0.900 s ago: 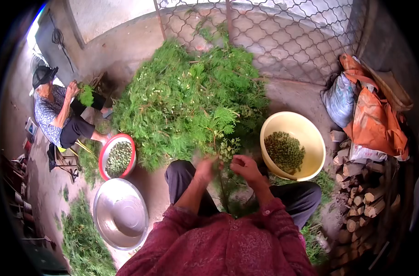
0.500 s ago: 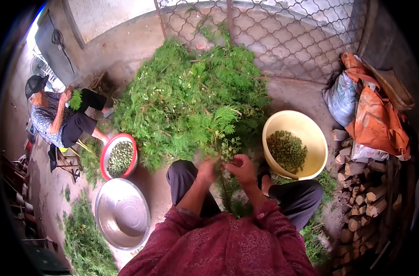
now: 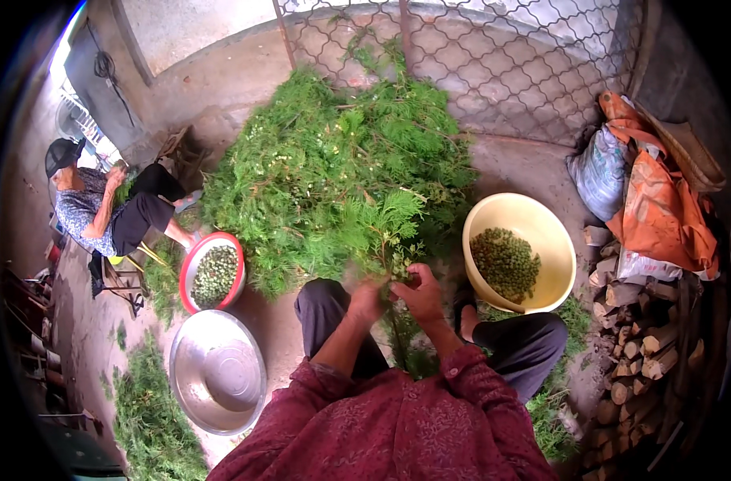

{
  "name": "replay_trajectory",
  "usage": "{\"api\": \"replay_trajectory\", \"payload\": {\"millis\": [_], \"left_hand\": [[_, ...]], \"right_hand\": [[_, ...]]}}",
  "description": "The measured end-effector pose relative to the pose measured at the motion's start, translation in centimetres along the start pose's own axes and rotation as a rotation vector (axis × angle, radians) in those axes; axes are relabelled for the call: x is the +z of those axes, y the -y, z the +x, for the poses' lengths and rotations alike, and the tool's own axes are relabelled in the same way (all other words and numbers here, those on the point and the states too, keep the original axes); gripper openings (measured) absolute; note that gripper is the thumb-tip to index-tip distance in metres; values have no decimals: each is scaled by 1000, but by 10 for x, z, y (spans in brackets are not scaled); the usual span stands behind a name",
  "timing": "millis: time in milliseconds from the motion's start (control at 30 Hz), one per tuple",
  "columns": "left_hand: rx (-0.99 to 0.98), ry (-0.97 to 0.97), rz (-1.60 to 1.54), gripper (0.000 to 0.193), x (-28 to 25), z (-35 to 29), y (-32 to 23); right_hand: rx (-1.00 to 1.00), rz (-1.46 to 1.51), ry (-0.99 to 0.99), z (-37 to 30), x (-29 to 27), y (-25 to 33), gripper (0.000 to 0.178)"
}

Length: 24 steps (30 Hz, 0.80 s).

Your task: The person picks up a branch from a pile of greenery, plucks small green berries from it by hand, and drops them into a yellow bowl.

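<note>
A person in a dark red patterned shirt and dark trousers sits with knees apart, a leafy branch standing between them, its stem running down toward the lap and its fronds pointing away. The left hand, slightly blurred, is curled closed around the stem; the right hand is bent just beside it, thumb and fingers drawn nearly together at the greenery, though whether they grip anything cannot be told. Loose greenery lies on the floor at left, near a silver metal basin. Split firewood is stacked at right. Beyond the right knee, a yellow tub holds small green pods; across from it, a red-rimmed bowl contains more, paler ones. A heap of green branches spreads ahead. Orange sacking sits above the firewood. At far left, a seated co-worker in a dark cap holds up a sprig, while a metal lattice stands behind the heap
</note>
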State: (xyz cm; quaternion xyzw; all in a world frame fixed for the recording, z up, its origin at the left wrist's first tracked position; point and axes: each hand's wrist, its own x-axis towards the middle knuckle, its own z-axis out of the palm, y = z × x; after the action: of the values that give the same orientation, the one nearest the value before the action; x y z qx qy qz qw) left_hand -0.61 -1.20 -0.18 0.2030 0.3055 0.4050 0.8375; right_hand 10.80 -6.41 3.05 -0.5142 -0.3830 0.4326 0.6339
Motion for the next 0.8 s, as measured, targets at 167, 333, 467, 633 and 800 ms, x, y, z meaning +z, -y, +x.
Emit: {"api": "replay_trajectory", "payload": {"millis": [167, 333, 467, 633, 800], "left_hand": [[-60, 6, -22, 22, -9, 5, 2], [-21, -35, -2, 23, 2, 0, -1], [-58, 6, -15, 23, -6, 1, -1], [-73, -3, -21, 23, -3, 3, 4], [146, 48, 174, 18, -44, 31, 25]], "right_hand": [[26, -8, 87, 5, -8, -7, 32], [27, 68, 128, 3, -6, 2, 30], [95, 69, 102, 4, -5, 2, 26], [206, 222, 68, 4, -13, -3, 22], [289, 164, 81, 6, -10, 5, 17]]}}
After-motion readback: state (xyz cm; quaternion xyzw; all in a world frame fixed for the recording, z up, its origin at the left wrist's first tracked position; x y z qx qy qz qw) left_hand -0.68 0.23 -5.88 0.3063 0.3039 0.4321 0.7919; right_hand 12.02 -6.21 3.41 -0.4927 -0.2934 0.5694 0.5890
